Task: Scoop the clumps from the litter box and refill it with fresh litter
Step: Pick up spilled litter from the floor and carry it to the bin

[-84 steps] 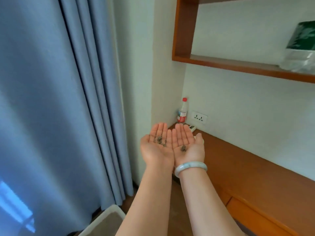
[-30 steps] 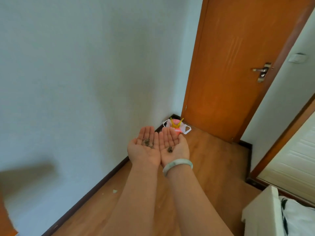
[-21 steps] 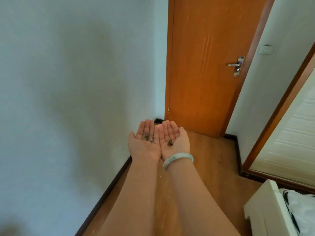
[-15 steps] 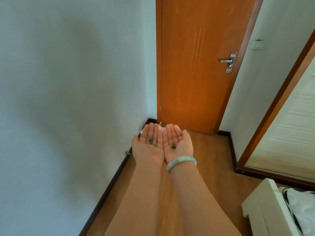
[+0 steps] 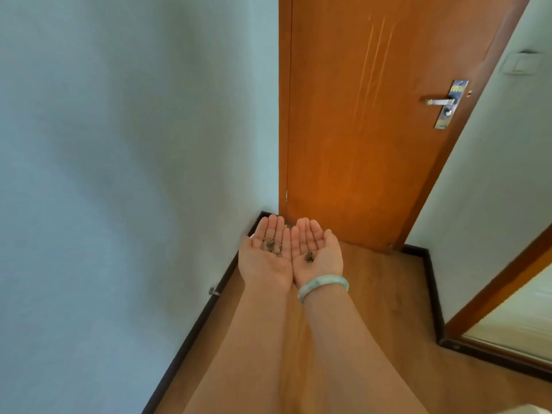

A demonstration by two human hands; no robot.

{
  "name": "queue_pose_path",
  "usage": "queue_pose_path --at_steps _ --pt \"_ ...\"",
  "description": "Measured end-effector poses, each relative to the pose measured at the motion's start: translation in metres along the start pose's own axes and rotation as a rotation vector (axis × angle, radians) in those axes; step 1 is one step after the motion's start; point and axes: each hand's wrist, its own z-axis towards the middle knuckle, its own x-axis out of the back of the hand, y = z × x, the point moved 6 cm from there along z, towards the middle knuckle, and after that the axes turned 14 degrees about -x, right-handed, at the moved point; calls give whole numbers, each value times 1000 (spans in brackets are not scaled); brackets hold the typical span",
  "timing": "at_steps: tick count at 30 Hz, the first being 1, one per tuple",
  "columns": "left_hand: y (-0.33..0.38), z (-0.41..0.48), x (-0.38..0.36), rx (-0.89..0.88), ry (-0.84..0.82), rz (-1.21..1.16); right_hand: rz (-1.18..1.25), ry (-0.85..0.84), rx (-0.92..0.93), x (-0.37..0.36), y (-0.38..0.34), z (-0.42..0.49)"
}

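My left hand (image 5: 266, 258) and my right hand (image 5: 318, 253) are held out side by side, palms up, fingers straight, touching along their inner edges. Several small dark litter clumps (image 5: 271, 245) lie on my left palm. One dark clump (image 5: 309, 257) lies on my right palm. A pale green bangle (image 5: 322, 284) circles my right wrist. The hands hover above the wooden floor, near the corner where the wall meets the door. The litter box is out of view.
A closed orange wooden door (image 5: 373, 130) with a metal handle (image 5: 442, 103) stands straight ahead. A pale wall (image 5: 134, 174) runs along the left with a dark skirting board (image 5: 191, 333) and a doorstop (image 5: 214, 292). Another doorway (image 5: 507, 318) opens at the right.
My view has swung from the desk and curtain to the door corner and moved closer. The small white and pink bag in the corner is now hidden behind my hands. The clumps stay on my palms.
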Motion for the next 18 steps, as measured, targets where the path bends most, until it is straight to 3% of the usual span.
queue_pose_path --at_steps 18 --pt "-64 297 -128 -21 53 -71 -44 -5 -42 -145 -81 286"
